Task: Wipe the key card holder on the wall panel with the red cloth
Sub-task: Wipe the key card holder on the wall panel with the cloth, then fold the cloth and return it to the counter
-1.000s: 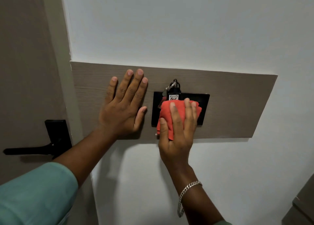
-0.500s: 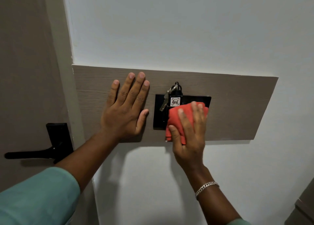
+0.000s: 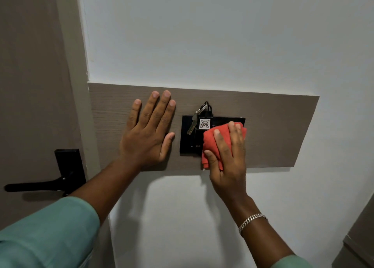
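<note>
While keys [image 3: 199,116] dangle, red cloth [image 3: 219,140] seemingly hides holder [image 3: 188,144].

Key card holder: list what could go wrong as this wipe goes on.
1. The red cloth under the right hand covers the holder's right half, beside the key and its 406 tag; a stroke to the left could snag them and perhaps pull them from the slot.
2. The left hand lies flat on the wall panel and may leave smudges.

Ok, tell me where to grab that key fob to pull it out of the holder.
Pinch the key fob by its top end, coming from above: it stands upright in the black holder, with its ring and upper part exposed.
</note>
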Demonstrator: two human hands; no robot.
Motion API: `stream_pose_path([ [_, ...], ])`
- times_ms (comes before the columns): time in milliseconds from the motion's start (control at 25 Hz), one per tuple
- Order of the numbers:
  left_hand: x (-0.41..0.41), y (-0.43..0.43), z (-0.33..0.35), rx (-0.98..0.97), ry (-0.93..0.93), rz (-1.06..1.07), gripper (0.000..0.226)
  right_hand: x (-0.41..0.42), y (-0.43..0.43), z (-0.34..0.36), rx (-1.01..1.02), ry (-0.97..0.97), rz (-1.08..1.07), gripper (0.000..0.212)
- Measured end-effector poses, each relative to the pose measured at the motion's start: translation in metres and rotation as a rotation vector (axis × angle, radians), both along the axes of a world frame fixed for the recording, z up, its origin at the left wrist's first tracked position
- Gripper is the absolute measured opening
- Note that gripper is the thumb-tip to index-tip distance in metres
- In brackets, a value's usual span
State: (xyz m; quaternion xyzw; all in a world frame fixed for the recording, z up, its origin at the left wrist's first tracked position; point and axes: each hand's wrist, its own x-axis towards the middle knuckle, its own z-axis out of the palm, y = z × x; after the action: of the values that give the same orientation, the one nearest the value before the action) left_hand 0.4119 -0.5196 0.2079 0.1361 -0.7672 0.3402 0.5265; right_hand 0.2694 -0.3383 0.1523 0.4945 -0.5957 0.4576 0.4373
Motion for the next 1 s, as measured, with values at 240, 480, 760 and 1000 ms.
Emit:
stream_pose_path([
  [240,0.008,0.041,0.004,0.305,-0.038,-0.109,0.076,0.027,0.004,-0.006,0.183,0.003,-0.014,0.052],
  [480,0.011,0.148,-0.040,1.369,0.393,-0.793,0.036,0.042,0.040,-0.004,0.228,-0.250,0.239,0.072],
  [760,-0.015,0.191,-0.039,1.905,0.103,-1.238,0.040,0.039,0.108,0.001,0.177,-0.674,0.504,0.076],
  [1000,-0.100,0.278,-0.068,2.068,-0.001,-1.311,0.035,-0.044,0.229,-0.022,0.041,-1.414,0.504,0.084],
])
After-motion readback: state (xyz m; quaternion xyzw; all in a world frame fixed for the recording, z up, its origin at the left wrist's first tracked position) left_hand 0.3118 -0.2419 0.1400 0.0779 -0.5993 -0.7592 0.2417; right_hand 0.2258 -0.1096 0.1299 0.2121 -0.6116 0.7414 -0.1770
